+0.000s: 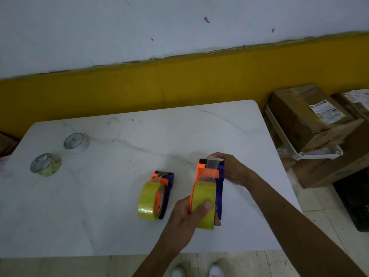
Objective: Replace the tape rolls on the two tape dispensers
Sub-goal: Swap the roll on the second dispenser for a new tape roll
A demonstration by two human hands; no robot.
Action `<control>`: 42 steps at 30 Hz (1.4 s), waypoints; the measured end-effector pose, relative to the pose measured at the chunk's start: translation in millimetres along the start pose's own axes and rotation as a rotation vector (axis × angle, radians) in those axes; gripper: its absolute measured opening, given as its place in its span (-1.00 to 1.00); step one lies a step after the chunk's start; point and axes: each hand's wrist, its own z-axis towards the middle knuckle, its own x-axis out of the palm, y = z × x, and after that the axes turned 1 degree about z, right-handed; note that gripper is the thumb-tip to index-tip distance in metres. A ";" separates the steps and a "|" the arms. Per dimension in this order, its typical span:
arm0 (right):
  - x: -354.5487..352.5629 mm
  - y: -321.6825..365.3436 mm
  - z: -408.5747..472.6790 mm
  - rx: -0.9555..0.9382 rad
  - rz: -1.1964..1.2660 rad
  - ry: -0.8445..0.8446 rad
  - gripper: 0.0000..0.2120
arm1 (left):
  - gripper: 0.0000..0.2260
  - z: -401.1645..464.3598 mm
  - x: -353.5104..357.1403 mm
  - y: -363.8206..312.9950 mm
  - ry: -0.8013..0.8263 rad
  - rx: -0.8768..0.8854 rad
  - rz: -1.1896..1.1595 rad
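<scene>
Left hand (189, 214): closed round the yellow roll (205, 196) mounted in the dispenser I hold (219, 182), thumb on the roll's face.
Right hand (229, 168): clasped on the dispenser's far end, fingertips at the tape strip (209, 168) by the cutter.
Second dispenser (162, 194): on the table (99, 196) just left of my grip, roll fitted, untouched.
Two other rolls (46, 164) (76, 142): well off to the left, apart from both hands.
Handling, I judge: light, stiff plastic body; film thin and sticky, likely to cling or crease; blade edge sharp.
Where to hold: body sides and roll edges, not the adhesive face.
</scene>
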 end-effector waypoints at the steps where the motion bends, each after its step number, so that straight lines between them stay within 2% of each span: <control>1: 4.8 -6.8 -2.7 -0.005 0.031 0.021 -0.78 | -0.77 0.3 1.6 -1.4 -0.015 0.002 -0.003; 3: 17.2 -16.8 -10.0 0.047 0.103 -0.017 -0.85 | -0.78 2.4 4.7 -3.3 -0.049 0.002 -0.006; 4: 21.5 -23.5 -11.4 0.070 0.128 -0.047 -0.79 | -0.78 4.2 6.0 -3.1 -0.062 -0.004 -0.014; 7: 30.8 -43.0 -15.8 0.132 0.226 -0.049 -0.40 | -0.80 8.3 11.1 -2.3 -0.107 -0.013 -0.022; 8: 34.2 -47.6 -18.5 0.148 0.298 -0.037 -0.32 | -0.81 9.5 12.1 0.4 -0.117 -0.017 -0.021; 11: 41.2 -62.4 -29.7 0.168 0.559 -0.013 -0.41 | -0.78 13.9 14.7 6.6 -0.127 -0.040 -0.008; 13: 45.0 -77.6 -33.9 0.171 0.645 0.036 -0.30 | -0.75 18.2 15.2 14.6 -0.147 -0.063 0.025; 15: 53.7 -89.1 -37.7 0.170 0.616 0.006 -0.29 | -0.76 22.9 13.7 23.6 -0.184 -0.092 0.064; 18: 62.8 -105.8 -41.0 0.172 0.574 -0.057 -0.43 | -0.74 28.9 7.4 44.7 -0.224 -0.130 0.130; 23: 63.2 -127.3 -38.6 0.255 0.566 -0.159 -0.34 | -0.63 34.6 1.9 72.7 -0.256 -0.154 0.204; 26: 71.7 -108.2 -48.1 0.264 0.548 -0.178 -0.48 | -0.63 43.2 2.4 74.3 -0.255 -0.149 0.213; 28: 76.5 -91.6 -51.8 0.235 0.400 -0.257 -0.70 | -0.59 49.1 2.3 70.9 -0.268 -0.164 0.199; 29: 76.2 -85.6 -53.4 0.253 0.281 -0.303 -0.70 | -0.57 52.7 0.9 70.2 -0.286 -0.180 0.191; 32: 72.5 -70.4 -60.0 0.349 -0.165 -0.407 -0.60 | -0.68 58.2 -3.7 74.4 -0.305 -0.253 0.110; 33: 68.8 -68.8 -62.3 0.331 -0.380 -0.435 -0.55 | -0.71 57.8 -3.0 75.8 -0.296 -0.283 0.089; 35: 61.9 -67.7 -66.4 0.203 -0.717 -0.537 -0.51 | -0.62 56.7 1.1 80.8 -0.269 -0.316 0.160; 37: 60.5 -61.7 -68.2 0.063 -0.792 -0.578 -0.56 | -0.58 55.4 6.5 82.9 -0.283 -0.339 0.217; 39: 62.0 -55.0 -68.5 -0.026 -0.726 -0.525 -0.61 | -0.59 56.0 8.3 77.8 -0.286 -0.362 0.200; 42: 65.1 -52.5 -70.9 -0.018 -0.576 -0.480 -0.67 | -0.51 51.8 3.9 61.3 -0.224 -0.424 0.327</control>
